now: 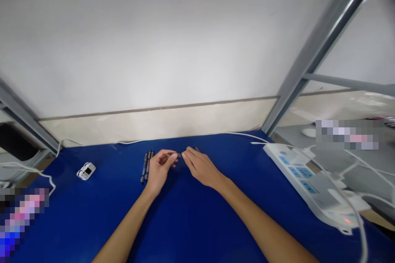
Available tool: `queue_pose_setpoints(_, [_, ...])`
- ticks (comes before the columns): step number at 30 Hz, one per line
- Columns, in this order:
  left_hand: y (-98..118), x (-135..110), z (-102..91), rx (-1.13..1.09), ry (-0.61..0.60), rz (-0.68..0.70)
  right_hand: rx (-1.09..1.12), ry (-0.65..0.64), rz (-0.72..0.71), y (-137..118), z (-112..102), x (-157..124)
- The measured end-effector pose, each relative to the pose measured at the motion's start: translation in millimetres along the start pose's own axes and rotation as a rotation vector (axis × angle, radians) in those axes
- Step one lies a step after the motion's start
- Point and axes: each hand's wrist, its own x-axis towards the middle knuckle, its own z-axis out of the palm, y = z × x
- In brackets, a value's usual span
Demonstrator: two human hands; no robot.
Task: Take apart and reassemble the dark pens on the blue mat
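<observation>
My left hand (159, 168) is closed in a pinch on a thin dark pen part (170, 154) above the blue tabletop. My right hand (200, 166) meets it from the other side, fingertips pressed together at the dark piece's end; its grip there is partly hidden. Behind the right knuckles shows a short dark tip (196, 148), and I cannot tell whether it belongs to the same pen. Several dark pens (144, 168) lie side by side just left of my left hand, partly covered by it.
On the blue table (92, 222), a small white device with a dark screen (88, 171) lies left. A white power strip (304, 185) with plugs and cables occupies the right. A white cable (243, 133) runs along the back wall. Grey metal posts (296, 86) rise at both sides.
</observation>
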Motion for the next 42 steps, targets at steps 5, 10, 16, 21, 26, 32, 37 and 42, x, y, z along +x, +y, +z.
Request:
queue_pose_setpoints(5, [-4,-1,1.9,-0.040,0.037,0.001,0.031,-0.003,0.014,4,5,1])
queue_pose_setpoints(10, [-5,-2,6.8,-0.132,0.028,-0.058,0.110,-0.032,0.078,3,4,-1])
queue_pose_setpoints(16, [-5,1,5.2,-0.211,0.061,-0.107,0.069,-0.001,0.018,6,4,0])
queue_pose_setpoints(21, [-2,3,1.2,-0.282,0.075,-0.127,0.077,-0.001,0.067,11,1,-1])
queue_pose_setpoints(26, [-1,4,-2.9,-0.304,0.114,-0.121,-0.051,0.019,0.019,11,-2,1])
queue_pose_setpoints(32, [-2,7,-6.8,-0.321,0.133,-0.115,-0.053,-0.007,-0.001,14,-4,0])
queue_pose_setpoints(37, [-1,5,-2.2,-0.295,0.076,-0.117,-0.013,0.005,-0.013,12,-3,1])
queue_pose_setpoints(42, [-4,4,-0.4,-0.285,0.079,-0.099,0.064,0.066,0.025,10,-3,1])
